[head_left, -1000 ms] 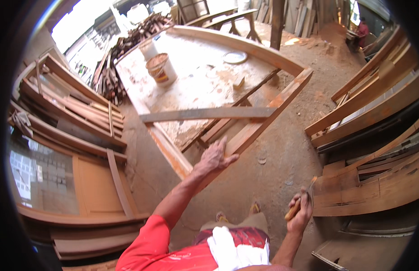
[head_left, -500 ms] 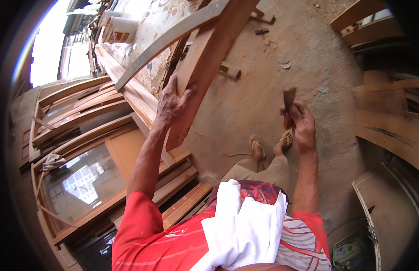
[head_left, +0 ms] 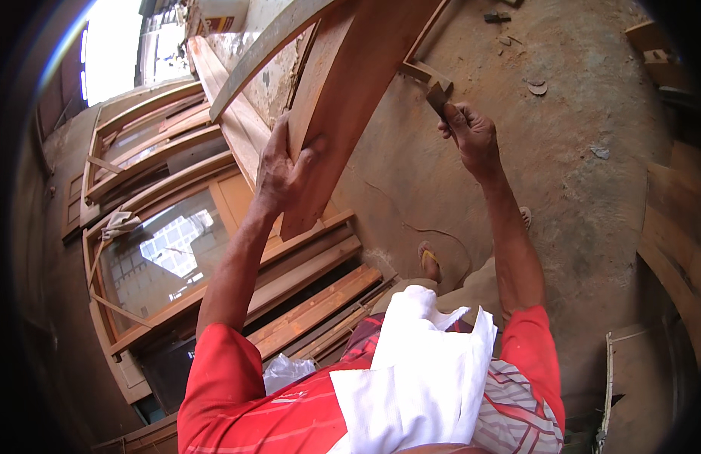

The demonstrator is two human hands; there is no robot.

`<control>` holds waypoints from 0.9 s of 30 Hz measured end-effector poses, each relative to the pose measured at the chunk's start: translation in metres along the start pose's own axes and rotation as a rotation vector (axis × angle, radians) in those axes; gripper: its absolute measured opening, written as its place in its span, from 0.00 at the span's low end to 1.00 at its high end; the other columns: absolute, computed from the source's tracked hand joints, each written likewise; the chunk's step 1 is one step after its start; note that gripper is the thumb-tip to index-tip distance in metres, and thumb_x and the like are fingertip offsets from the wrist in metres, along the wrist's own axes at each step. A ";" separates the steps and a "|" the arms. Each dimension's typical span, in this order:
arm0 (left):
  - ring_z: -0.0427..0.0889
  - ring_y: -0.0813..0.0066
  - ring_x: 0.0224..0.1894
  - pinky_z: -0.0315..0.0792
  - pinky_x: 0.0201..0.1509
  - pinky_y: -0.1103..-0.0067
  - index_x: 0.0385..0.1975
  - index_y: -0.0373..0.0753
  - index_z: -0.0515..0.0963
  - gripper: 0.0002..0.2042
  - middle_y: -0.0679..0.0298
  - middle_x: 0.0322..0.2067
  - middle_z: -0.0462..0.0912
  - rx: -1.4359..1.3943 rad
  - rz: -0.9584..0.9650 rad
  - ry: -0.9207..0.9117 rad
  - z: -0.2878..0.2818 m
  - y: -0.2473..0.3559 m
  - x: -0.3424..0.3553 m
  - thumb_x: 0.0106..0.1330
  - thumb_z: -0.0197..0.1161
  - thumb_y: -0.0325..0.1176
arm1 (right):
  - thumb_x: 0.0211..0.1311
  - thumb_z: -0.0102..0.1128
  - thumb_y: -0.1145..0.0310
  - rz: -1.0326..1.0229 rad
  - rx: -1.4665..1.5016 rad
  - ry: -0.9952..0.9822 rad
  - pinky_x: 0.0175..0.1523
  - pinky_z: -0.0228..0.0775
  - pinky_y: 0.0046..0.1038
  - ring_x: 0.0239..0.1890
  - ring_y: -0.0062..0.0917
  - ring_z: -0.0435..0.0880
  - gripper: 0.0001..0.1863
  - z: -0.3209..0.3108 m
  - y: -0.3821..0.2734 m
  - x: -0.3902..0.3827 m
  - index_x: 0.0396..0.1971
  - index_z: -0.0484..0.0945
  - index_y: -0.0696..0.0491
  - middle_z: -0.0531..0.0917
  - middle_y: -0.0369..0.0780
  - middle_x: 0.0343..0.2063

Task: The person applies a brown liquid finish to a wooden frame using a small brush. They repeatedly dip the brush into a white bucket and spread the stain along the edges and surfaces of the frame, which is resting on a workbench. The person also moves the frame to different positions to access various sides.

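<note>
A long reddish-brown wooden beam (head_left: 339,106) slants up and away from me. My left hand (head_left: 286,163) grips its near end, thumb on one face and fingers round the other side. In my right hand (head_left: 471,136) is a small flat-ended tool (head_left: 437,97) with a short brown handle; whether it is a scraper or a brush I cannot make out. The tool's flat end points toward the beam, close to a wooden bracket (head_left: 428,77) beside it. A curved, greyish wooden piece (head_left: 271,53) meets the beam on its left.
Glazed wooden frames (head_left: 169,250) are stacked at left, with a pale plank (head_left: 229,113) sloping behind them. Several timber strips (head_left: 313,310) lie near my left side. Wooden boards (head_left: 672,250) stand at right. A thin cord (head_left: 441,231) crosses the dirt floor by my feet.
My right hand has moved up and left with the tool, nearer the beam. My left hand keeps its grip on the beam. My view has shifted and my feet have moved apart.
</note>
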State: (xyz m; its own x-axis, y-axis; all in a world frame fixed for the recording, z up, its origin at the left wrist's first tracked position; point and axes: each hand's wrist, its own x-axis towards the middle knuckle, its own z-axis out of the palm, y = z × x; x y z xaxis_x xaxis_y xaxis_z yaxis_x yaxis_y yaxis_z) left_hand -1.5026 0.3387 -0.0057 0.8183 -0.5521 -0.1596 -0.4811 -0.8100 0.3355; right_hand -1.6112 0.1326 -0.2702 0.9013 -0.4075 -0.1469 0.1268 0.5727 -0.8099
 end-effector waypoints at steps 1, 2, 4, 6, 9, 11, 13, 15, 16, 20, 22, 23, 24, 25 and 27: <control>0.84 0.59 0.52 0.75 0.59 0.66 0.63 0.36 0.72 0.25 0.50 0.48 0.84 -0.011 -0.016 0.002 0.000 -0.001 0.001 0.69 0.68 0.38 | 0.75 0.65 0.48 0.019 0.024 0.014 0.37 0.72 0.21 0.30 0.14 0.78 0.22 0.002 0.003 -0.002 0.32 0.81 0.54 0.82 0.32 0.25; 0.84 0.60 0.52 0.75 0.59 0.66 0.62 0.36 0.73 0.25 0.50 0.48 0.84 -0.030 -0.017 -0.004 0.001 -0.001 0.001 0.69 0.69 0.38 | 0.75 0.65 0.48 0.036 0.048 0.030 0.36 0.72 0.21 0.29 0.14 0.78 0.22 0.004 0.006 -0.004 0.31 0.81 0.53 0.82 0.31 0.25; 0.84 0.61 0.53 0.75 0.59 0.67 0.62 0.35 0.73 0.25 0.50 0.49 0.84 -0.064 -0.004 -0.017 0.001 -0.002 0.002 0.68 0.69 0.39 | 0.74 0.66 0.48 0.023 0.040 0.023 0.37 0.72 0.21 0.30 0.13 0.78 0.22 0.010 0.007 -0.004 0.31 0.82 0.53 0.82 0.31 0.25; 0.83 0.62 0.54 0.75 0.60 0.68 0.62 0.35 0.74 0.26 0.51 0.49 0.84 -0.079 -0.016 -0.011 0.001 -0.001 -0.001 0.68 0.70 0.40 | 0.74 0.66 0.48 -0.014 0.043 0.016 0.37 0.72 0.20 0.30 0.13 0.78 0.22 0.020 0.005 0.002 0.31 0.82 0.53 0.82 0.30 0.25; 0.84 0.63 0.54 0.75 0.60 0.69 0.62 0.36 0.74 0.27 0.52 0.50 0.85 -0.102 -0.036 0.004 0.000 0.004 -0.004 0.68 0.71 0.41 | 0.73 0.67 0.48 -0.116 0.079 0.010 0.38 0.71 0.20 0.30 0.12 0.78 0.22 0.038 -0.003 0.028 0.32 0.82 0.53 0.82 0.30 0.25; 0.84 0.63 0.54 0.75 0.61 0.69 0.62 0.36 0.74 0.27 0.53 0.50 0.85 -0.109 -0.058 -0.004 0.001 0.005 -0.001 0.68 0.71 0.42 | 0.72 0.68 0.47 -0.198 0.112 0.014 0.38 0.71 0.19 0.30 0.11 0.78 0.22 0.043 -0.004 0.048 0.32 0.83 0.53 0.82 0.29 0.25; 0.84 0.63 0.54 0.75 0.61 0.69 0.63 0.36 0.75 0.27 0.53 0.49 0.86 -0.098 -0.106 -0.019 0.000 0.004 0.000 0.68 0.71 0.42 | 0.72 0.68 0.46 -0.266 0.142 0.019 0.38 0.71 0.19 0.30 0.11 0.78 0.22 0.048 -0.002 0.065 0.32 0.83 0.53 0.82 0.29 0.25; 0.84 0.63 0.54 0.75 0.61 0.69 0.63 0.35 0.74 0.28 0.53 0.49 0.86 -0.105 -0.071 -0.013 0.000 -0.004 0.000 0.67 0.71 0.42 | 0.71 0.69 0.46 -0.281 0.086 0.031 0.37 0.71 0.20 0.30 0.11 0.78 0.23 0.048 -0.001 0.072 0.31 0.83 0.53 0.82 0.29 0.24; 0.84 0.63 0.54 0.75 0.61 0.69 0.63 0.35 0.74 0.28 0.53 0.49 0.86 -0.109 -0.052 -0.012 0.001 -0.006 0.002 0.67 0.72 0.42 | 0.71 0.69 0.46 -0.264 0.011 0.043 0.36 0.71 0.20 0.30 0.11 0.78 0.23 0.039 -0.001 0.074 0.31 0.83 0.53 0.82 0.29 0.24; 0.84 0.64 0.53 0.76 0.60 0.69 0.62 0.35 0.74 0.28 0.53 0.49 0.86 -0.109 -0.059 -0.026 0.001 -0.006 0.004 0.66 0.72 0.42 | 0.69 0.70 0.45 -0.257 -0.046 0.152 0.34 0.71 0.20 0.29 0.11 0.78 0.23 0.022 0.016 0.064 0.31 0.83 0.53 0.82 0.29 0.24; 0.84 0.65 0.52 0.76 0.59 0.69 0.61 0.34 0.75 0.27 0.53 0.48 0.86 -0.152 -0.049 0.000 0.006 -0.010 0.002 0.66 0.72 0.41 | 0.72 0.69 0.49 -0.265 0.008 0.164 0.35 0.68 0.20 0.29 0.11 0.75 0.20 0.032 0.011 0.060 0.31 0.83 0.52 0.80 0.28 0.23; 0.84 0.65 0.52 0.76 0.59 0.69 0.61 0.34 0.75 0.27 0.54 0.48 0.86 -0.154 -0.063 -0.006 0.004 -0.008 -0.002 0.66 0.72 0.40 | 0.71 0.70 0.48 -0.267 0.038 0.145 0.34 0.67 0.19 0.27 0.10 0.74 0.21 0.037 -0.002 0.059 0.31 0.83 0.53 0.79 0.28 0.23; 0.83 0.66 0.51 0.76 0.58 0.70 0.60 0.34 0.75 0.27 0.54 0.47 0.86 -0.156 -0.078 -0.012 0.002 -0.007 -0.007 0.65 0.72 0.40 | 0.70 0.70 0.46 -0.269 0.067 0.126 0.32 0.67 0.19 0.26 0.09 0.73 0.22 0.040 -0.009 0.056 0.31 0.83 0.53 0.78 0.27 0.22; 0.83 0.66 0.51 0.76 0.58 0.70 0.60 0.35 0.75 0.26 0.54 0.47 0.86 -0.153 -0.082 -0.022 -0.001 -0.005 -0.003 0.65 0.72 0.39 | 0.69 0.71 0.47 -0.261 0.007 0.129 0.32 0.66 0.18 0.26 0.09 0.72 0.22 0.038 -0.009 0.058 0.31 0.83 0.53 0.78 0.27 0.22; 0.81 0.69 0.53 0.75 0.59 0.72 0.62 0.32 0.74 0.26 0.56 0.50 0.84 -0.119 -0.030 -0.036 -0.002 -0.005 -0.001 0.69 0.70 0.40 | 0.69 0.72 0.48 -0.240 -0.113 0.133 0.30 0.64 0.17 0.25 0.07 0.70 0.21 0.033 -0.008 0.060 0.32 0.83 0.52 0.77 0.26 0.22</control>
State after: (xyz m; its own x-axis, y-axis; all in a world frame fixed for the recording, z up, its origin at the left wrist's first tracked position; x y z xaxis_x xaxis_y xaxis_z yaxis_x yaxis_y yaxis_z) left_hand -1.5006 0.3439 -0.0050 0.8191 -0.5362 -0.2039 -0.4138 -0.7985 0.4372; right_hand -1.5443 0.1270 -0.2536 0.7881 -0.6155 -0.0101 0.2765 0.3686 -0.8875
